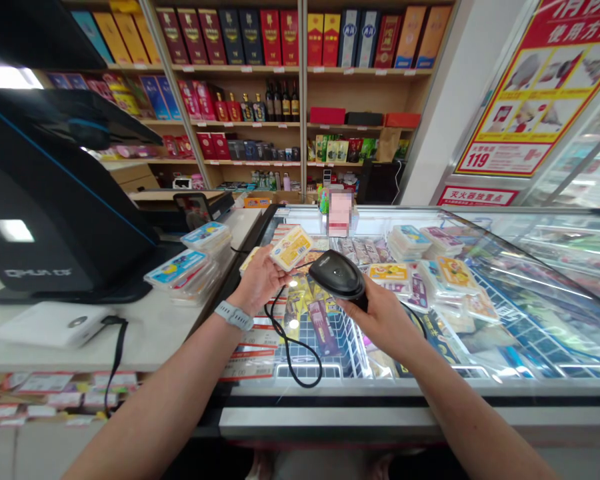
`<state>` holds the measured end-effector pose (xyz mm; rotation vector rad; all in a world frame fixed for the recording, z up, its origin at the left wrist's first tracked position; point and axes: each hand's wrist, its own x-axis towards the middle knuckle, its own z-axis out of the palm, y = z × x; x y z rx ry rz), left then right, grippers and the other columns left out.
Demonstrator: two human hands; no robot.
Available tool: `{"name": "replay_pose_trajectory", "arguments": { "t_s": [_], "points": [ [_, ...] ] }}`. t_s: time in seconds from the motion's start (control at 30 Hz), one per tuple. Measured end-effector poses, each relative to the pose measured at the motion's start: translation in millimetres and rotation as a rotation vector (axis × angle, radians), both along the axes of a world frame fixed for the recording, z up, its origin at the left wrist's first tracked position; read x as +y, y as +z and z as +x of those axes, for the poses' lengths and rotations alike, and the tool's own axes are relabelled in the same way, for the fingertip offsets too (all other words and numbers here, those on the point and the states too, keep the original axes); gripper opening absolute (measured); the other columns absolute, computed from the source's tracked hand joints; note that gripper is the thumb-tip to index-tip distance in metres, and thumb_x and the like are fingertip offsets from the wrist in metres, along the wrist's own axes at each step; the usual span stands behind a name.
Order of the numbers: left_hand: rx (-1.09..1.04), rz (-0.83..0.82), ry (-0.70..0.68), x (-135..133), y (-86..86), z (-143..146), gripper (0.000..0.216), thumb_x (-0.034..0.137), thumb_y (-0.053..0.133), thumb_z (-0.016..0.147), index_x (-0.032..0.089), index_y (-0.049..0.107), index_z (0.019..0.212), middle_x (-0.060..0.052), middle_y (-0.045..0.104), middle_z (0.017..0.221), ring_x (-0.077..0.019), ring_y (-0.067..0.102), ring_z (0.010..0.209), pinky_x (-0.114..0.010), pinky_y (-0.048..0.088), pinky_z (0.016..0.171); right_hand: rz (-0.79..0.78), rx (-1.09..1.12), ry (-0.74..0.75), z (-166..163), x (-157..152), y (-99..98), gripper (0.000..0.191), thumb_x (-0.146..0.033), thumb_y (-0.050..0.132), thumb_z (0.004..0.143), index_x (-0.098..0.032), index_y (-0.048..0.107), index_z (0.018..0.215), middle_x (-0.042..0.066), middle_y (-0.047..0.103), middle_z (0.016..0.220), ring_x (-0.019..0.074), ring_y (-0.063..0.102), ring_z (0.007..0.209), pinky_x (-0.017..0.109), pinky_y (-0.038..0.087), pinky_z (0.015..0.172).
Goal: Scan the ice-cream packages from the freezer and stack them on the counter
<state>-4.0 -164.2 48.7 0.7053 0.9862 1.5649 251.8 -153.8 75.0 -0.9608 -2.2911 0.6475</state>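
My left hand (261, 281), with a pale watch strap at the wrist, grips a small flat pack with a yellow and white label (292, 249). Another yellowish pack (250, 260) shows partly behind its fingers; whether it is held too I cannot tell. In my right hand (383, 313) is a black barcode scanner (337, 273), its head pointing left toward the labelled pack. The scanner's black cable (286, 340) loops over the glass lid. Both hands are above the chest freezer (330, 393).
Stacks of flat packs stand on the freezer glass at right (455, 283) and on the counter at left (185, 270). A black checkout terminal (55, 193) and a white box (55, 325) occupy the counter. Shelves of boxed bottles (230, 37) line the back.
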Motion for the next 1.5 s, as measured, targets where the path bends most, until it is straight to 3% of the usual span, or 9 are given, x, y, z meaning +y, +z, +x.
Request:
{"name": "replay_pose_trajectory", "arguments": {
  "t_s": [0.43, 0.73, 1.03, 1.17, 1.3, 1.4, 1.5],
  "points": [
    [-0.026, 0.019, 0.025, 2.6, -1.3, -4.2, 0.052, 0.048, 0.041, 0.089, 0.010, 0.058, 0.121, -0.015, 0.072, 0.093, -0.0185, 0.066, 0.071, -0.028, 0.051, 0.065, 0.030, -0.041, 0.029, -0.9, 0.6, -2.3, 0.024, -0.035, 0.055, 0.090, -0.018, 0.052, 0.106, 0.008, 0.065, 0.094, 0.0246, 0.062, 0.086, 0.034, 0.044, 0.075],
    [-0.031, 0.047, 0.028, 0.8, 2.0, -7.9, 0.049, 0.047, 0.039, 0.092, 0.013, 0.060, 0.120, -0.014, 0.072, 0.098, -0.0185, 0.068, 0.075, -0.029, 0.053, 0.066, 0.136, 0.019, 0.048, -4.0, 4.5, -8.6, 0.021, -0.034, 0.055, 0.090, -0.018, 0.053, 0.103, 0.008, 0.064, 0.092, 0.0235, 0.061, 0.083, 0.032, 0.044, 0.071],
    [-0.019, 0.115, 0.217, -2.7, 23.5, -19.7, 0.036, 0.039, 0.060, 0.087, 0.015, 0.061, 0.114, -0.010, 0.070, 0.106, -0.0172, 0.068, 0.091, -0.026, 0.055, 0.075, 0.189, 0.073, 0.014, -6.4, 9.3, -17.0, 0.023, -0.026, 0.060, 0.086, -0.017, 0.054, 0.107, 0.009, 0.066, 0.099, 0.0244, 0.062, 0.090, 0.032, 0.045, 0.076],
    [0.407, 0.046, 0.358, -9.3, 32.1, -35.8, 0.035, 0.044, 0.059, 0.086, 0.016, 0.064, 0.106, -0.008, 0.069, 0.096, -0.0167, 0.066, 0.085, -0.026, 0.053, 0.072, 0.138, 0.068, -0.021, -5.4, 8.2, -13.1, 0.022, -0.027, 0.061, 0.086, -0.018, 0.055, 0.105, 0.008, 0.067, 0.096, 0.0230, 0.063, 0.086, 0.031, 0.045, 0.075],
    [0.855, -0.008, 0.496, -28.2, 32.8, -48.1, 0.042, 0.048, 0.066, 0.079, 0.022, 0.066, 0.111, -0.006, 0.068, 0.100, -0.0236, 0.061, 0.097, -0.037, 0.048, 0.091, 0.123, 0.070, -0.029, -4.2, 6.6, -10.2, 0.022, -0.026, 0.062, 0.086, -0.019, 0.055, 0.105, 0.007, 0.067, 0.095, 0.0228, 0.063, 0.086, 0.030, 0.044, 0.074],
    [1.278, -0.020, 0.595, -42.8, 26.6, -47.9, 0.042, 0.048, 0.064, 0.080, 0.021, 0.065, 0.113, -0.010, 0.066, 0.113, -0.0322, 0.056, 0.110, -0.047, 0.038, 0.103, 0.127, 0.067, -0.009, -4.0, 5.7, -9.8, 0.022, -0.026, 0.062, 0.086, -0.018, 0.055, 0.105, 0.008, 0.067, 0.097, 0.0230, 0.063, 0.088, 0.030, 0.043, 0.075],
    [1.584, -0.035, 0.607, -46.9, 13.5, -45.3, 0.044, 0.048, 0.059, 0.082, 0.018, 0.064, 0.113, -0.016, 0.065, 0.114, -0.0373, 0.057, 0.109, -0.051, 0.038, 0.102, 0.122, 0.054, -0.008, -3.9, 4.7, -9.0, 0.021, -0.025, 0.063, 0.085, -0.017, 0.056, 0.103, 0.008, 0.067, 0.095, 0.0230, 0.063, 0.086, 0.030, 0.042, 0.074]
  ]
}}
